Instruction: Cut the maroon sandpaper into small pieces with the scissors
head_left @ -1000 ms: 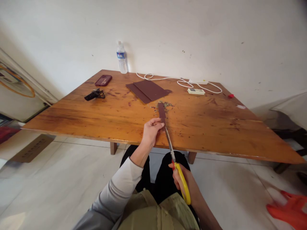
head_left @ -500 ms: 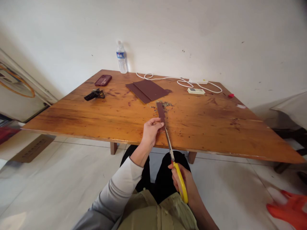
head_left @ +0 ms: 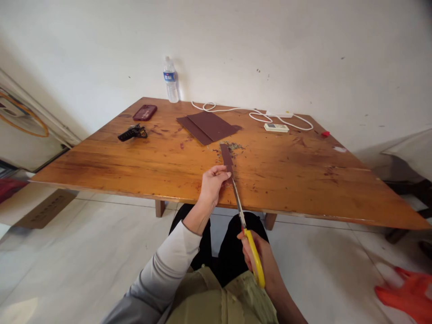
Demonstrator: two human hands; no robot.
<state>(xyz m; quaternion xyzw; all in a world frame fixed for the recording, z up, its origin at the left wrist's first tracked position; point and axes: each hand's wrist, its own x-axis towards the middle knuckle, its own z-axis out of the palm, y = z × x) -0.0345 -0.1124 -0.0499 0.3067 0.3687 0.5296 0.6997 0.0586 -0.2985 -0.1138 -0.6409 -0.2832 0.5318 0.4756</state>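
Note:
Between thumb and fingers, my left hand (head_left: pixel 213 183) pinches a narrow dark maroon strip (head_left: pixel 226 154) that looks like sandpaper or stiff paper. The strip points away from me over the table, and its near end is partly covered by my fingers. My right hand (head_left: pixel 258 249) is wrapped round the yellow handles of a pair of scissors (head_left: pixel 240 209). The blades look nearly closed, their tips at the strip's near end beside my left thumb. Small cut scraps (head_left: pixel 234 146) lie in a pile around the strip's far end. Beyond them rest two maroon sheets (head_left: pixel 212 127), overlapping.
On the wooden table (head_left: pixel 162 166) lie a phone (head_left: pixel 145 112), a black bunch of keys (head_left: pixel 132 132), a white remote (head_left: pixel 276 128) and a white cable (head_left: pixel 232 109). A water bottle (head_left: pixel 171 81) stands by the wall. An orange bag (head_left: pixel 407 292) is on the floor at right.

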